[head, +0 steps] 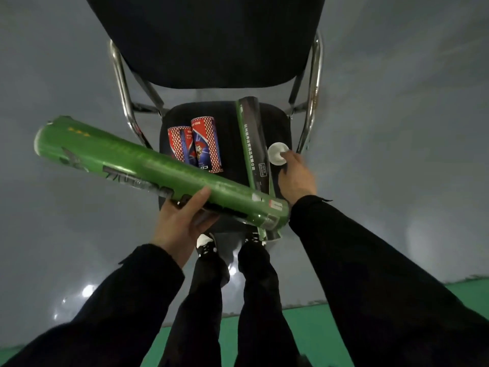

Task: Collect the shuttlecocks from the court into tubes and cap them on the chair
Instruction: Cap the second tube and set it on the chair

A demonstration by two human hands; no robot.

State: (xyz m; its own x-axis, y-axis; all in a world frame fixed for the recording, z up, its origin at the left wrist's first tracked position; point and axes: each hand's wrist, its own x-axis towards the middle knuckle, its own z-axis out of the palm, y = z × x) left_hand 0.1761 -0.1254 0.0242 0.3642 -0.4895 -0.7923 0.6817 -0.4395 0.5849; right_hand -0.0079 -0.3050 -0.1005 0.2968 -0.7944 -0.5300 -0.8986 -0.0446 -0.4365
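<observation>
Nearest the camera, two black sleeves reach forward over black trousers [195, 300] and dark shoes [206, 246] standing on grey floor [397, 115], with a green court strip [312, 337] at the bottom edge. Above the shoes, the left hand [180, 223] grips a long green tube [148, 165] from below, thumb curled over its top and fingers wrapped under it. That tube lies slanted across the view, its far end out to the left beyond the chair and its near end by the right sleeve, and it hides the front edge of the seat [232, 165]. Just past it, the right hand [297, 178] reaches over the seat's right side, its fingertips on a white cap [276, 153]; whether it pinches the cap or only touches it cannot be told. Beside the cap, touching or nearly so, a dark tube [252, 139] with a green stripe lies lengthwise on the seat, its near end passing under the green tube and sticking out over the seat's front. To its left two short red-patterned cans [203, 144] lie side by side on the seat, their near ends covered by the green tube. Farthest off are the chair's chrome frame [121, 86] and black backrest [206, 41]. No shuttlecocks show.
</observation>
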